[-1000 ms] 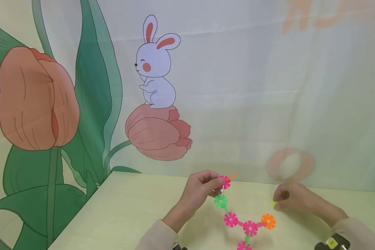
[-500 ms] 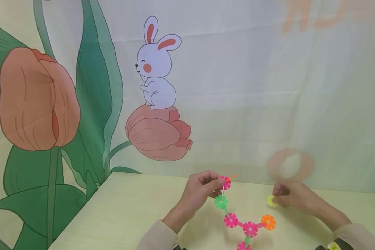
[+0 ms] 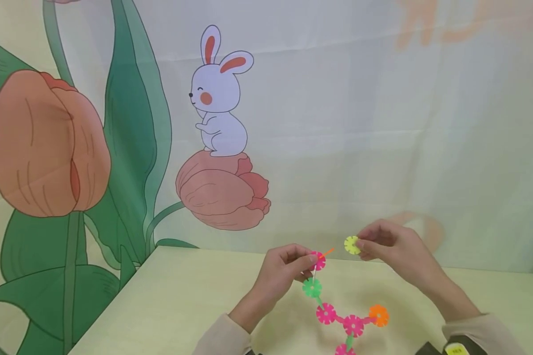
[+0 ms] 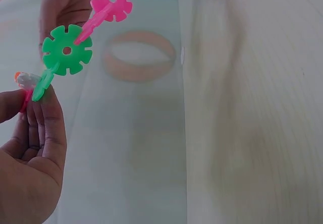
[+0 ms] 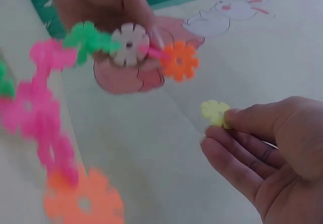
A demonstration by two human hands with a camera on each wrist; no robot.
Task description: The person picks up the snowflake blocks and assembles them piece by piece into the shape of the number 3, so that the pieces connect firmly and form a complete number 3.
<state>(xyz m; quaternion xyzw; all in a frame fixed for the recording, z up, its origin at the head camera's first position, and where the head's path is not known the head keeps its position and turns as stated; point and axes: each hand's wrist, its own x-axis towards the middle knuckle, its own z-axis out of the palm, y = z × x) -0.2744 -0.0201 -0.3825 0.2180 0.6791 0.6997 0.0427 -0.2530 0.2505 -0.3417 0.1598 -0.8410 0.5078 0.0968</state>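
Note:
My left hand (image 3: 281, 268) pinches a pink snowflake disc (image 3: 321, 261) at the upper end of a chain of interlocking discs. An orange disc (image 3: 329, 252) stands edge-on beside that pink one. From it the chain runs down through a white disc (image 5: 130, 45), a green disc (image 3: 312, 288) and more pink discs (image 3: 326, 313). One branch ends in another orange disc (image 3: 379, 315); a second drops past the head view's bottom edge. To the right, my right hand (image 3: 393, 246) holds a yellow snowflake disc (image 3: 351, 244) between thumb and fingers, apart from the chain.
A pale wooden table (image 3: 160, 296) lies below the hands. Close behind it hangs a cloth backdrop (image 3: 337, 123) printed with a rabbit (image 3: 224, 128) and tulips (image 3: 53, 143).
My right hand has lifted the yellow disc up and left, from low near the table to beside the chain's upper end. The left hand and the chain have stayed nearly still.

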